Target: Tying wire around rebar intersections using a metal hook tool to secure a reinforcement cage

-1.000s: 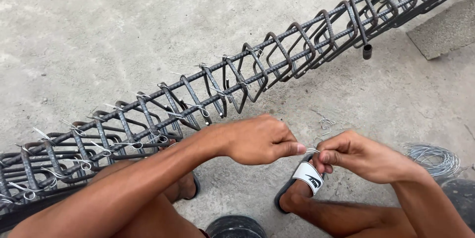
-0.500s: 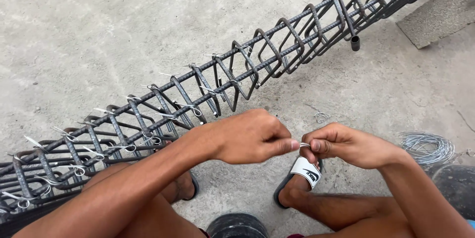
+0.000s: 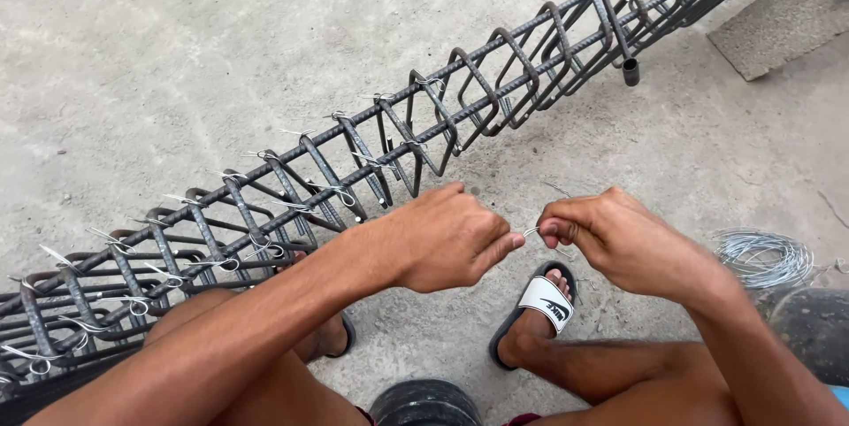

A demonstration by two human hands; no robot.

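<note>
Both hands have risen in the view since the earlier frame, off the sandalled foot and closer to the rebar cage point(image 3: 371, 156); the pinch between them is unchanged. Left hand point(image 3: 447, 236): thumb and forefinger closed together on one end of the short tie wire point(image 3: 531, 231). Right hand point(image 3: 610, 236): grip likewise clamped on the other end, fingers curled.

Tie wire sits between the two fingertips, held in the air just in front of the cage, above the concrete floor point(image 3: 133, 54). Appearance: thin, bright silver, only a small length showing, seemingly bent into a loop.

Handling, judged: very light, soft enough to bend by finger, springy, with sharp cut ends. Best held near the ends, as here.

Nearby: wire coil point(image 3: 765, 258) on the floor to the right; hooked steel tool point(image 3: 610, 10) hanging on the cage.
</note>
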